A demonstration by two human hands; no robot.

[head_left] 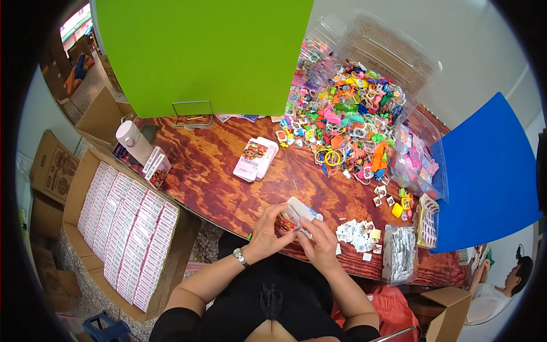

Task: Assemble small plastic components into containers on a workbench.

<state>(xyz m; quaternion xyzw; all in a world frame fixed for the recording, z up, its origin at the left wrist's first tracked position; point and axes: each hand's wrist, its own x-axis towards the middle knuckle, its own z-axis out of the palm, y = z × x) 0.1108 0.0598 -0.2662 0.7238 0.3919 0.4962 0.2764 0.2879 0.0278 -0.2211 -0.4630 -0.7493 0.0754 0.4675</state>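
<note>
The left hand (264,235) grips a small box (286,222) in its fingers over the desk (208,171); the right hand's (321,246) fingers touch it, their hold unclear. Squeezing hard could crease it.

Wearer's upper body: black top (239,308), V-shaped neckline (271,319) at the lower edge of view. Chest centre carries a patch (270,301) of dark, textured trim with fine glinting specks; exact material not resolved. Sleeves (178,325) black, plain, short, ending near the elbows; both forearms uncovered below. Left wrist: watch (241,257), silver-toned link band, pale dial. Left hand (268,231) ungloved. Right hand (320,244) ungloved; small light spot on one finger, possibly a ring, too small to confirm. Right wrist bare.
</note>
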